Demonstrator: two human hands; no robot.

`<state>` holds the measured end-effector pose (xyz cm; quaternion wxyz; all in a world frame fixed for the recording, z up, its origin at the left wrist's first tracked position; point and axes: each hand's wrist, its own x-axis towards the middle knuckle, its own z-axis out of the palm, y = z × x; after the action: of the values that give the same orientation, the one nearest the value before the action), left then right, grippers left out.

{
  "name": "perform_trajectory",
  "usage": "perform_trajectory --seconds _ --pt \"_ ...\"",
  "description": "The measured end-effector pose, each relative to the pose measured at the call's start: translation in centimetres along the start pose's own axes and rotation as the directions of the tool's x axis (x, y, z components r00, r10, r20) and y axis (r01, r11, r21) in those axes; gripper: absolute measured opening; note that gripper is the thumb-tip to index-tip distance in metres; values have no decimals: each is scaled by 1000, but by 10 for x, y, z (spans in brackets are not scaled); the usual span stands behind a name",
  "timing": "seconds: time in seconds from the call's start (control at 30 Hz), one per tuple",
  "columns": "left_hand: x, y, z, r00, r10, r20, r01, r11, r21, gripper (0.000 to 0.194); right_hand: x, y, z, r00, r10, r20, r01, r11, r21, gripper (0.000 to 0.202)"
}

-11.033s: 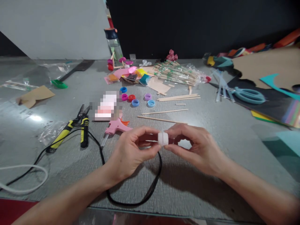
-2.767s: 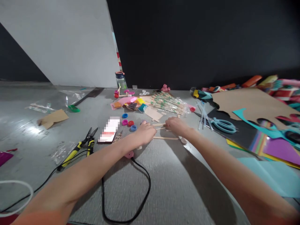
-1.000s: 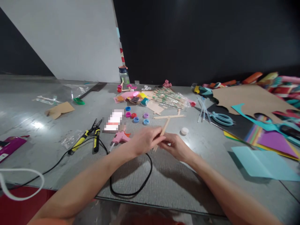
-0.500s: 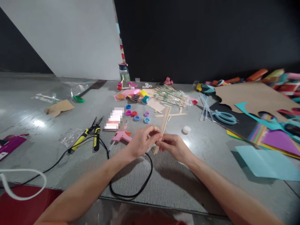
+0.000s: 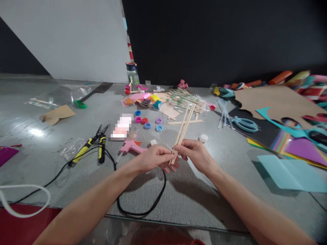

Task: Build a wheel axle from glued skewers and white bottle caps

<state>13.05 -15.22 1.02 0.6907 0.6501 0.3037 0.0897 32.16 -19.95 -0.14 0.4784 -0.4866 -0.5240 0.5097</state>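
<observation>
A few thin wooden chopsticks (image 5: 186, 125) stand tilted between my hands, their upper ends fanned slightly apart. My left hand (image 5: 160, 157) pinches them near the lower ends, with some fingers curled behind. Higher up, my right hand (image 5: 192, 151) grips the same sticks between thumb and fingers. Behind them on the table, more wooden sticks (image 5: 182, 122) lie crossed. A pink glue gun (image 5: 131, 147) rests just left of my left hand, its black cord (image 5: 143, 213) looping under my wrist. To the right of my right hand sits a white bottle cap (image 5: 203, 138).
Yellow-and-black pliers (image 5: 101, 146) lie open at left. Several coloured bottle caps (image 5: 148, 125) are beyond my hands, before wrapped chopsticks (image 5: 187, 99). Blue scissors (image 5: 245, 124), glue sticks (image 5: 223, 114), a light blue sheet (image 5: 293, 173) and brown paper (image 5: 276, 102) occupy the right. A bottle (image 5: 131, 73) stands behind.
The sticks have leaned further right and their tops have spread apart. My right hand has shifted slightly right and up along them, while my left hand has dropped a little, its fingers more extended.
</observation>
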Motion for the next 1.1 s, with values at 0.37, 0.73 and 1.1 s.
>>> perform_trajectory --seconds 0.37,0.73,1.1 --pt "1 -1 5 999 -54 3 54 991 -120 41 -1 1 3 999 36 16 -37 999 36 34" --pt "-1 0 7 997 -74 26 78 968 -240 40 1 7 3 999 45 -16 -42 987 153 30" --pt "4 -5 11 995 -87 -39 70 941 -330 42 4 6 7 995 87 -47 -75 974 212 36"
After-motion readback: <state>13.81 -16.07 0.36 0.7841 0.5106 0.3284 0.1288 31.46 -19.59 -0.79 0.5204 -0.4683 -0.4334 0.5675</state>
